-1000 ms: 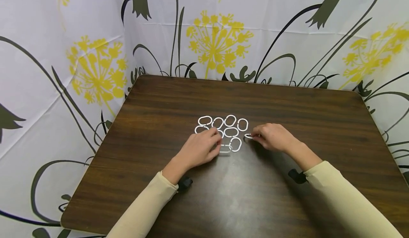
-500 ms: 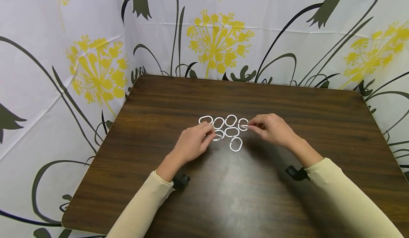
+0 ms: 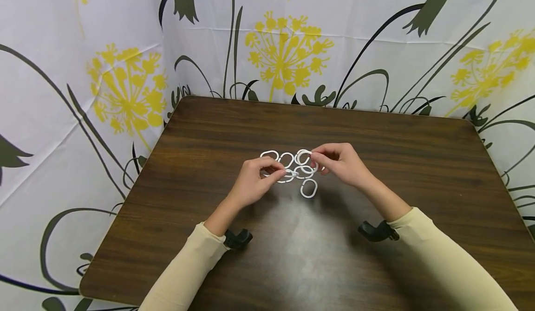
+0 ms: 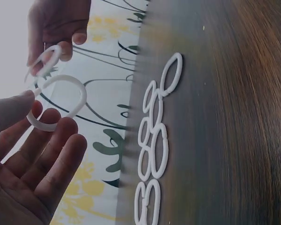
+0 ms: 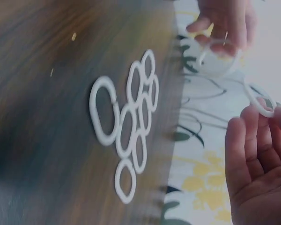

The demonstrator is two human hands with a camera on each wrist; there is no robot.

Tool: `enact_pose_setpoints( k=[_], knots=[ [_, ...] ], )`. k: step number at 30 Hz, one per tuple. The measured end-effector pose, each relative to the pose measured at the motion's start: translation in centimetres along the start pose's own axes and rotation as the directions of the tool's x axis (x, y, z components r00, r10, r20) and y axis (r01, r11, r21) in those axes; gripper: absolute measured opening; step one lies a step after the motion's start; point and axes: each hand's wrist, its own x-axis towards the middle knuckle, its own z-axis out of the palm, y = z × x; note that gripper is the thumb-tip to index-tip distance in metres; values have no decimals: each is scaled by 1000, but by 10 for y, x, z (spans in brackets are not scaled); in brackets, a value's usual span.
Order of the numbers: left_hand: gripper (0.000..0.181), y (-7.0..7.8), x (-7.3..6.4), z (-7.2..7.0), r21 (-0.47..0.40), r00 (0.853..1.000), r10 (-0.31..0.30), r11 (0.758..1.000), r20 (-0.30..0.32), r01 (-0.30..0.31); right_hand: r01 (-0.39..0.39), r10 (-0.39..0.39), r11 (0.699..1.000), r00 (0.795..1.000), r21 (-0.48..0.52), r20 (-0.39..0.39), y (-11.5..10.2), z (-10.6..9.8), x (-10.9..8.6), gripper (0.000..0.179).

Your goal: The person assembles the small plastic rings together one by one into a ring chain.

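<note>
White rings are up in the air, one in each hand, near each other; I can't tell if they touch. My left hand pinches one by its edge, the other fingers loose. My right hand pinches its ring the same way. I think a soft pinch and slow hands work best, held high so I don't bump the other rings on the brown table.
</note>
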Motion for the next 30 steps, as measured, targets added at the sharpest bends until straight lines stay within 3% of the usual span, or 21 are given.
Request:
enact_pose_setpoints(
  k=[6, 13, 23, 30],
  knots=[
    [8, 2, 1, 1, -84, 999, -42, 996, -2, 42, -101, 98, 984, 995, 145, 28, -5, 14, 2, 20],
    [9, 39, 1, -7, -226, 993, -113, 967, 38, 119, -183, 182, 957, 983, 225, 25, -1, 22, 1, 22],
    [12, 36, 0, -7, -331, 983, -165, 926, 77, 182, -193, 193, 955, 981, 225, 23, 3, 28, 0, 23],
    [10, 33, 1, -5, -348, 983, -161, 920, 85, 181, -186, 188, 954, 982, 234, 16, 5, 31, 2, 27]
  ],
)
